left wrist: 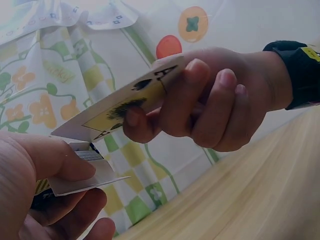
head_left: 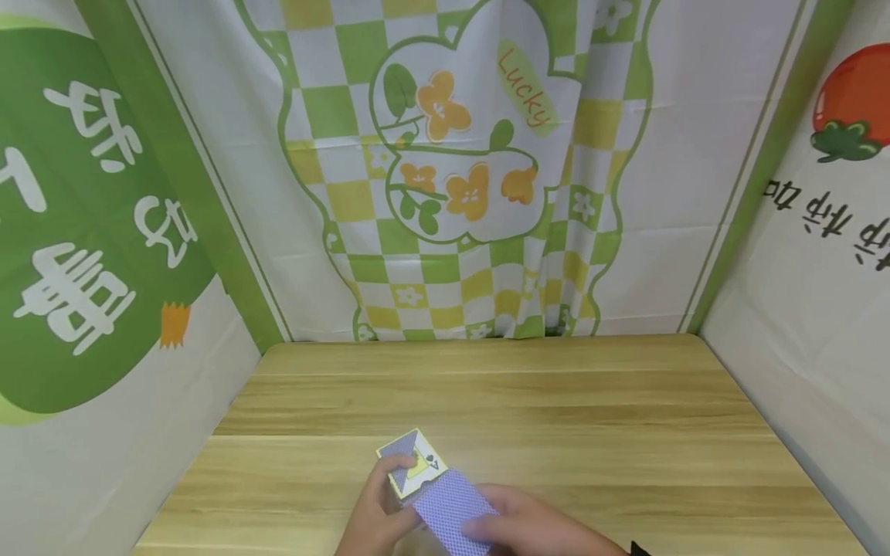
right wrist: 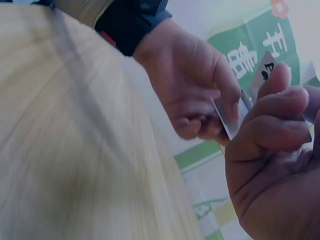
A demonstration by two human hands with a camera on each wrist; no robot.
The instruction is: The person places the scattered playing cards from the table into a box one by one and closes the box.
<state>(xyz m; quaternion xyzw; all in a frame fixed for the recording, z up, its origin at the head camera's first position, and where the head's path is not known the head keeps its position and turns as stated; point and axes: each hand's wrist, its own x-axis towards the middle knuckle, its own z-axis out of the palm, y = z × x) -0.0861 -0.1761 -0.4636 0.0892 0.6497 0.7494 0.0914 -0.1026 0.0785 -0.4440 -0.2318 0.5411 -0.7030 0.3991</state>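
Note:
My left hand (head_left: pixel 375 506) grips a playing-card box (head_left: pixel 426 465) printed with a blue pattern and an ace of spades. In the left wrist view its white flap (left wrist: pixel 90 184) sticks out under the thumb, and the edges of a stack of cards (left wrist: pixel 86 154) show inside. My right hand (head_left: pixel 531 523) pinches a blue-backed playing card (head_left: pixel 453 506) between thumb and fingers. The left wrist view shows this card's ace of spades face. Its far end lies at the mouth of the box; whether they touch, I cannot tell.
Both hands are above the near part of a wooden table (head_left: pixel 556 417). A checkered green and yellow cloth (head_left: pixel 445 270) hangs behind its far edge, with printed cloth walls on the left and right. A dark cuff or band (left wrist: pixel 290 72) circles the right wrist.

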